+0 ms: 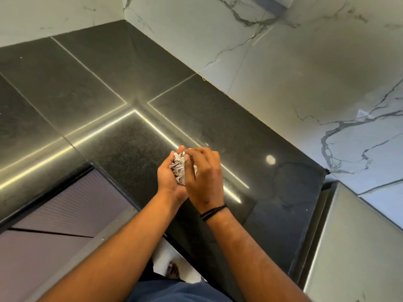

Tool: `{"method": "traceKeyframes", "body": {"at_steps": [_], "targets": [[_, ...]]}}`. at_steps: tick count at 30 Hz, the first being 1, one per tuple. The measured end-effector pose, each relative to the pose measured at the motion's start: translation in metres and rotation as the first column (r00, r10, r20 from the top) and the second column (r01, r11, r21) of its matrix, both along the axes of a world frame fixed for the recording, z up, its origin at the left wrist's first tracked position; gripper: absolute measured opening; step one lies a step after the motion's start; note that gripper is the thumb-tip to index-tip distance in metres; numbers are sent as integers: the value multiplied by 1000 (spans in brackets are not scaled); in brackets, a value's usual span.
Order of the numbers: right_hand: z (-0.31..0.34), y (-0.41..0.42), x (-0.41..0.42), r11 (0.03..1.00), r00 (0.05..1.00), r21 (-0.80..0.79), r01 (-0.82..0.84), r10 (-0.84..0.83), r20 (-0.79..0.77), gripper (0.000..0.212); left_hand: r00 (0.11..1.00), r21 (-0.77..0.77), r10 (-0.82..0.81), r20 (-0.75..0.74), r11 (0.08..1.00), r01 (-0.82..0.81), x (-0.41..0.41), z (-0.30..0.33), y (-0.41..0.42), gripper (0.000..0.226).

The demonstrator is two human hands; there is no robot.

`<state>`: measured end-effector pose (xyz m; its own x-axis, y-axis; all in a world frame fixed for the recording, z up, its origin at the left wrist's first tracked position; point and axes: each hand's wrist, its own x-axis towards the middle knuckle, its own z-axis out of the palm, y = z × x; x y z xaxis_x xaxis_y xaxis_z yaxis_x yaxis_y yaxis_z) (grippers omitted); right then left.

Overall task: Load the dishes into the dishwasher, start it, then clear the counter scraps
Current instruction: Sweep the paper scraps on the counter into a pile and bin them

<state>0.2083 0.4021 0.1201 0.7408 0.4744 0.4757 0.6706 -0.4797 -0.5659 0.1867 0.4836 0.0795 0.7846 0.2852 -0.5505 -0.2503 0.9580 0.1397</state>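
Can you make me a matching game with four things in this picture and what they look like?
Things:
1. paper scraps
2. counter
3. wall
4. wrist band

Looks:
A. white marble with grey veins
B. shiny, black and speckled
C. crumpled, cupped between the left hand and right hand
D. thin black cord round the right wrist

Pairs: 1-C, 2-B, 3-A, 4-D
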Motion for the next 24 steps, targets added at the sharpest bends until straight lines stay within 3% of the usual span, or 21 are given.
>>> {"method": "traceKeyframes", "body": {"at_steps": [3, 5, 7, 11, 19, 22, 24], "targets": [[-19, -25, 3, 985, 984, 141, 97, -74, -159, 38, 994, -16, 112, 11, 994, -112, -8, -4, 2, 29], [-46, -44, 9, 983, 936, 54, 176, -150, -318, 60, 987, -10, 163, 11, 987, -163, -17, -11, 6, 28], [-75, -58, 22, 977, 902, -139, 161, -203, -380, 81, 977, 0, 214, -4, 977, -214, -29, -13, 9, 28], [-100, -54, 38, 884, 934, -465, 49, -206, -293, 93, 960, 35, 279, 7, 960, -279, -66, -21, 20, 22], [-101, 6, 66, 835, 969, -535, -131, -7, -248, 93, 872, 50, 490, -20, 871, -488, -148, -55, 31, 68], [-100, 27, 60, 822, 962, -521, -228, 108, -251, 91, 839, 23, 540, -72, 842, -540, -164, -75, 36, 57], [-102, 41, 47, 805, 950, -514, -297, 196, -244, 89, 828, -43, 546, -127, 831, -555, -169, -92, 34, 23]]}}
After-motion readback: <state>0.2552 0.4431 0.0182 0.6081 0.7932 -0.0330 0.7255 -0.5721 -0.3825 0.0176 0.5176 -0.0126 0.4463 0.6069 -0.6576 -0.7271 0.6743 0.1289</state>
